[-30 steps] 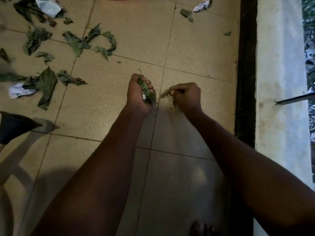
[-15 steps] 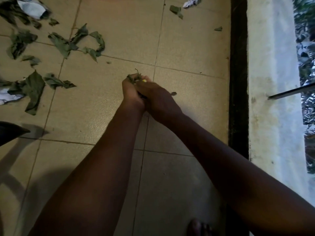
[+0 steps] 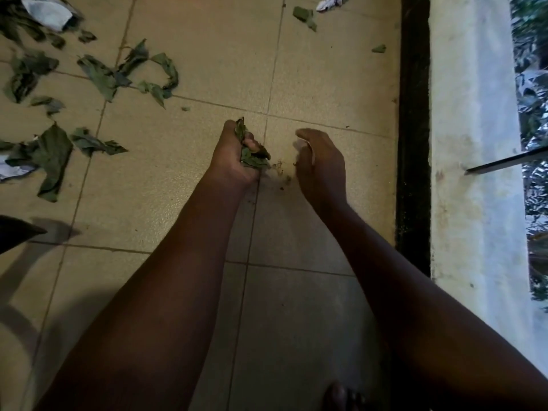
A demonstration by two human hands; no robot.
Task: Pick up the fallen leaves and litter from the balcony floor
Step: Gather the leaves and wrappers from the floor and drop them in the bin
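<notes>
Between my two grips, leaf crumbs dot the balcony floor. Left grip clenches a wad of leaves; right grip hangs loosely curled, empty. Mid-gather, I reckon: next, reach for the scattered leaves well left of the left grip.

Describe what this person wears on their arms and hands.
Nothing is worn. The left hand and right hand are ungloved, with no rings visible, and the left forearm and right forearm are bare: no sleeves, watch or bracelet in view.
</notes>
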